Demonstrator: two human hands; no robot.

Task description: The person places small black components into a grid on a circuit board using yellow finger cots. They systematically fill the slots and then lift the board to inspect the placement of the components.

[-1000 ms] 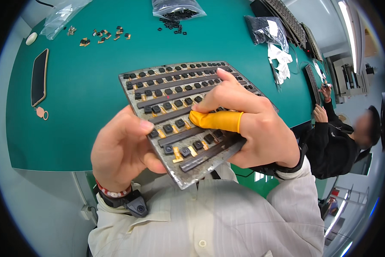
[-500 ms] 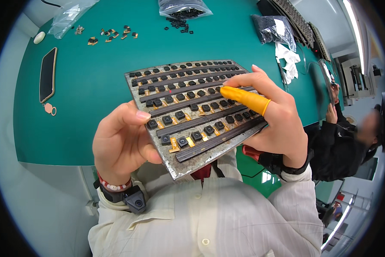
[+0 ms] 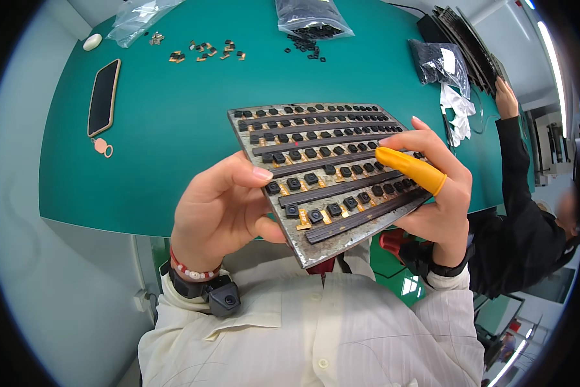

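A grey metal plate [image 3: 317, 251] is held tilted in front of my chest. Dark strips [image 3: 367, 217] cross it, and between them sit rows of small black camera modules [image 3: 334, 209] with orange flex tabs. My left hand [image 3: 216, 209] grips the plate's left edge, thumb on the top face and fingers curled beneath. On the right edge my right hand [image 3: 448, 200] holds the plate, one finger covered by a yellow finger cot [image 3: 412, 169]. Its fingertips lie over the modules near that edge and hide some of them. The underside of the plate is out of sight.
On the green table [image 3: 141, 174] lie a phone [image 3: 104, 97], loose modules with orange tabs [image 3: 206, 50], and a bag of black parts [image 3: 312, 19] with several spilled. Another bag [image 3: 441, 61] and white tissue [image 3: 457, 113] lie right. A co-worker [image 3: 512, 238] reaches toward stacked plates [image 3: 467, 48].
The view has shifted, so the plate, both hands and the table items sit farther right in it. My grip looks the same. The co-worker's arm now extends to the stacked plates.
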